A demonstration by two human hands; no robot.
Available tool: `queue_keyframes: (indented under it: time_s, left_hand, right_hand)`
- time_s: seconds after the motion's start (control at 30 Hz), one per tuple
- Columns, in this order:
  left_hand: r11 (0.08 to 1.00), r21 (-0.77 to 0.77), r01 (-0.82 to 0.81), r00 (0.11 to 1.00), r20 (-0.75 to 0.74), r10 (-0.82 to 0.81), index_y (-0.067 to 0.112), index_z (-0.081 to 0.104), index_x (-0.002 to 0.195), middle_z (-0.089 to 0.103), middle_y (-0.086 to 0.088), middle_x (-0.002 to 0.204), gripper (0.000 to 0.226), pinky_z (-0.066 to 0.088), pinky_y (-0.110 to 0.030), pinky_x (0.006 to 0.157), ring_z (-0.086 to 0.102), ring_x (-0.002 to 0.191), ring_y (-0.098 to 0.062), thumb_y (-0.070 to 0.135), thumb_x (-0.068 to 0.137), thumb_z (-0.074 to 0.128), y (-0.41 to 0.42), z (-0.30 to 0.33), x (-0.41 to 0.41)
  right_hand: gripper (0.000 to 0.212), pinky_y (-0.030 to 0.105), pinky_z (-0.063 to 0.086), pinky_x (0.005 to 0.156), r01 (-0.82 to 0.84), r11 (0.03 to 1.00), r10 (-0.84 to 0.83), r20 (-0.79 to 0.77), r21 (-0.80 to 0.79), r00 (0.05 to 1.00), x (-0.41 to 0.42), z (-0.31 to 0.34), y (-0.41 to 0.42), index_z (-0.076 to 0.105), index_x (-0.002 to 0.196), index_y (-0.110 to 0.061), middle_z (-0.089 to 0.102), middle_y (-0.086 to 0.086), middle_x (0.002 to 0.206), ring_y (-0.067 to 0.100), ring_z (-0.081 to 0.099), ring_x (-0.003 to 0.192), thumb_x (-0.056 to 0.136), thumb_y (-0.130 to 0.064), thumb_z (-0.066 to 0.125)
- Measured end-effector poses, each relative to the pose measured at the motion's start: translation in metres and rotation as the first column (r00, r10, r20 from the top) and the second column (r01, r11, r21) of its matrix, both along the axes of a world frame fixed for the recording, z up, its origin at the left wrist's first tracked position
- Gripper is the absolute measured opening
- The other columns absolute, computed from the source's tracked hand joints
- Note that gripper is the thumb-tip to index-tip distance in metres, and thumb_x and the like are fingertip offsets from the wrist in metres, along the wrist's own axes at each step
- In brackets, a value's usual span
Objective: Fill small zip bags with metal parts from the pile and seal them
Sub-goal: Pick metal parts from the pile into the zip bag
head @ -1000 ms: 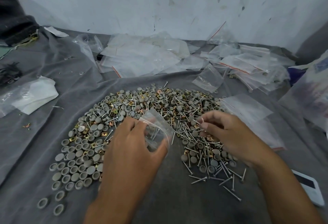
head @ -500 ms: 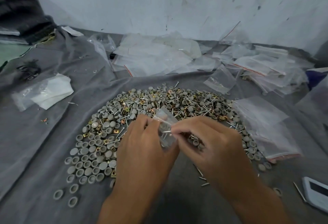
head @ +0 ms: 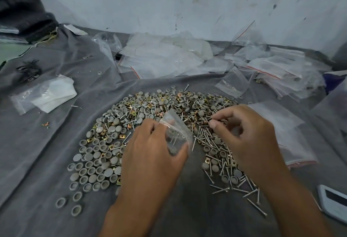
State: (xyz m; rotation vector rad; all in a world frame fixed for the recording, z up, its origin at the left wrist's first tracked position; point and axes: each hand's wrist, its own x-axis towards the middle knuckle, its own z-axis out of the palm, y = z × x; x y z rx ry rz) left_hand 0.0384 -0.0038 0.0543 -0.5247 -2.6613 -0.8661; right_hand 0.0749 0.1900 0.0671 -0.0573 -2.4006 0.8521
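Over the grey cloth, left hand [head: 150, 154] grips a small zip bag [head: 176, 133], mouth tipped toward the pile [head: 169, 116], likely for loading. Right hand [head: 242, 133] pinches something thin above the screws [head: 212, 139]; several already lie bagged.

Two bare forearms are showing, sleeveless to the frame edge; left hand [head: 150, 154] and right hand [head: 247, 135] are wearing no gloves, rings or watch.
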Motion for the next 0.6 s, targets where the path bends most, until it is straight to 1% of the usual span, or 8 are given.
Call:
queue_keyframes:
  time_s: [0.07,0.13,0.2,0.27,0.37,0.43,0.5,0.6]
  left_hand:
    - [1.0,-0.014,-0.009,1.0,0.003,0.009,0.024,0.064,0.1,0.047,0.012,0.095,0.04,0.043,-0.025,0.068,0.049,0.085,-0.01,0.057,0.079,0.071,0.0,-0.001,0.0]
    - [1.0,-0.021,-0.008,1.0,0.002,0.008,0.026,0.064,0.101,0.045,0.013,0.094,0.041,0.043,-0.025,0.067,0.048,0.084,-0.008,0.06,0.079,0.07,0.001,-0.002,0.0]
    - [1.0,-0.01,-0.006,1.0,0.001,0.006,0.027,0.063,0.104,0.044,0.014,0.094,0.042,0.046,-0.027,0.068,0.048,0.085,-0.008,0.061,0.079,0.069,0.001,-0.003,0.0]
    - [1.0,-0.01,-0.009,1.0,0.011,0.009,0.027,0.063,0.105,0.043,0.014,0.095,0.044,0.05,-0.029,0.07,0.048,0.086,-0.007,0.063,0.08,0.068,0.001,-0.003,0.0]
    - [1.0,-0.001,-0.009,1.0,0.008,0.009,0.028,0.062,0.104,0.043,0.015,0.094,0.042,0.046,-0.026,0.069,0.047,0.085,-0.006,0.061,0.08,0.07,0.0,-0.003,0.0]
    - [1.0,0.011,-0.007,1.0,0.012,0.007,0.029,0.062,0.105,0.042,0.016,0.093,0.041,0.045,-0.025,0.069,0.047,0.085,-0.005,0.06,0.079,0.071,0.0,-0.002,0.001]
    - [1.0,0.015,-0.004,1.0,0.019,0.004,0.03,0.062,0.107,0.042,0.016,0.094,0.041,0.049,-0.028,0.071,0.048,0.086,-0.006,0.06,0.08,0.07,0.0,-0.002,0.001]
    - [1.0,0.021,0.001,1.0,0.025,-0.001,0.029,0.062,0.109,0.044,0.014,0.097,0.042,0.052,-0.033,0.074,0.049,0.089,-0.008,0.059,0.08,0.07,-0.001,-0.002,0.001]
  right_hand:
    - [0.011,0.012,0.045,0.069,0.099,0.995,-0.099,0.278,0.015,0.955,-0.004,-0.011,0.023,0.067,0.099,-0.038,0.065,-0.022,0.094,-0.003,0.062,0.082,0.09,-0.037,0.073]
    - [0.018,0.026,0.051,0.078,0.093,0.99,-0.133,0.539,0.102,0.832,-0.007,-0.025,0.034,0.068,0.108,-0.036,0.066,-0.02,0.1,-0.004,0.06,0.085,0.09,-0.036,0.073]
    - [0.023,0.029,0.051,0.081,0.051,0.986,-0.143,0.647,0.158,0.749,-0.012,-0.033,0.032,0.068,0.11,-0.033,0.066,-0.019,0.1,-0.001,0.059,0.087,0.089,-0.038,0.074]
    - [0.023,0.029,0.05,0.077,0.058,0.978,-0.175,0.642,0.199,0.746,-0.018,-0.036,0.023,0.067,0.105,-0.033,0.063,-0.019,0.095,0.002,0.057,0.087,0.087,-0.045,0.074]
    - [0.021,0.032,0.052,0.076,0.09,0.946,-0.272,0.61,0.312,0.744,-0.025,-0.038,0.009,0.066,0.098,-0.035,0.062,-0.015,0.096,0.01,0.058,0.091,0.087,-0.051,0.071]
    - [0.017,0.032,0.053,0.077,0.122,0.932,-0.313,0.585,0.342,0.749,-0.029,-0.04,0.001,0.066,0.094,-0.033,0.063,-0.012,0.096,0.013,0.06,0.093,0.088,-0.048,0.07]
    - [0.013,0.03,0.051,0.074,0.144,0.914,-0.35,0.559,0.379,0.752,-0.03,-0.04,-0.006,0.067,0.094,-0.031,0.065,-0.01,0.096,0.015,0.061,0.095,0.091,-0.044,0.067]
    - [0.014,0.034,0.054,0.073,0.159,0.888,-0.397,0.544,0.431,0.739,-0.03,-0.04,-0.013,0.068,0.095,-0.027,0.068,-0.003,0.095,0.02,0.064,0.091,0.092,-0.038,0.061]
